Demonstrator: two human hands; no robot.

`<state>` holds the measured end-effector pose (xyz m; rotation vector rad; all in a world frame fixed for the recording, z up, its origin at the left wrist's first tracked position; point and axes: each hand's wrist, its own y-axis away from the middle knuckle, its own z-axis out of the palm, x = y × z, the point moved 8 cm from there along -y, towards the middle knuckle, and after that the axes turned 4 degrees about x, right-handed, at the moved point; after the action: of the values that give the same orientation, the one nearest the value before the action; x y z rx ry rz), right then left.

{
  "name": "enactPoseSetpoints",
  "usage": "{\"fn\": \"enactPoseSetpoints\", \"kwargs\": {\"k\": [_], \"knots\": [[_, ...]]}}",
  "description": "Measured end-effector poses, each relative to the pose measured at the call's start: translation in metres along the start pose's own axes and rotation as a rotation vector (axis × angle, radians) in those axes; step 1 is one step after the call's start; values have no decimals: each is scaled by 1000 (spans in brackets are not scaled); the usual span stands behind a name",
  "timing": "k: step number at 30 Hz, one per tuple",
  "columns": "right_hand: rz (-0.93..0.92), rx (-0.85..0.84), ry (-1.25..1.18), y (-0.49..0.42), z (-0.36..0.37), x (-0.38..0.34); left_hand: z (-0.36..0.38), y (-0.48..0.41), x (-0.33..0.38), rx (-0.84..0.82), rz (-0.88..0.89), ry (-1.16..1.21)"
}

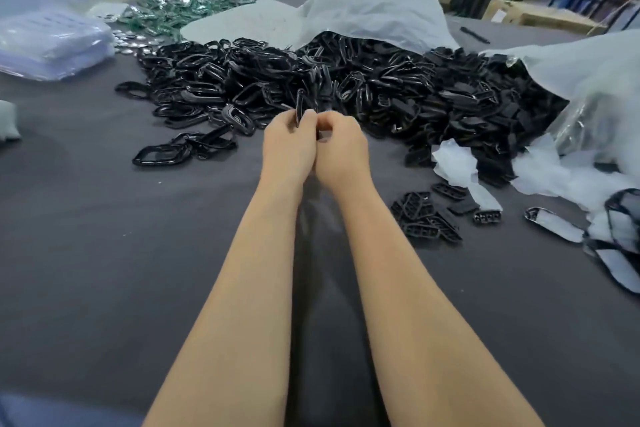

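Observation:
My left hand (289, 146) and my right hand (341, 147) are pressed together above the dark table (104, 253), fingers curled. Between them they grip a black plastic frame (300, 105) that sticks up on edge from the left hand's fingers. A small black piece (325, 135) shows inside the right hand's curled fingers. Just beyond the hands lies a big heap of glossy black oval frames (221, 80). To its right a heap of flat black inserts (467, 107) spills from a white bag (595, 80).
Loose frames (162, 154) lie to the left, and several inserts (427, 218) to the right. Torn white plastic (457, 163) and assembled pieces (554, 224) sit at far right. Green-silver parts (173, 10), a clear packet stack (52, 42) and a pen (474, 35) lie farther back.

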<state>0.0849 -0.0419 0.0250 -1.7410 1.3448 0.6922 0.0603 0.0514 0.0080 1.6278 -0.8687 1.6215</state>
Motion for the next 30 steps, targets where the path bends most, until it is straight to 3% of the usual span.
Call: {"fn": "enactPoseSetpoints", "kwargs": {"k": [3, 6, 8, 10, 12, 14, 18, 22, 26, 30], "knots": [[-40, -66, -20, 3, -36, 6, 23, 10, 5, -42, 37, 53], [81, 2, -164, 8, -85, 34, 44, 21, 1, -92, 58, 67], [122, 43, 64, 12, -111, 54, 57, 27, -5, -104, 58, 60], [168, -91, 360, 19, -115, 72, 67, 32, -14, -111, 40, 24], [213, -259, 471, 29, -106, 86, 72, 36, -22, -108, 15, 17], [191, -276, 468, 31, -99, 90, 76, 38, -25, -118, 18, 10], [171, -31, 281, 21, -114, 92, 76, 39, -24, -131, 56, -35], [292, 251, -170, 21, -138, 104, 73, 37, -26, -112, 35, -20], [385, 224, -576, 24, -129, 107, 75, 38, -27, -116, 36, -28], [346, 141, -719, 23, -119, 98, 75, 39, -25, -123, 53, -39]]}}
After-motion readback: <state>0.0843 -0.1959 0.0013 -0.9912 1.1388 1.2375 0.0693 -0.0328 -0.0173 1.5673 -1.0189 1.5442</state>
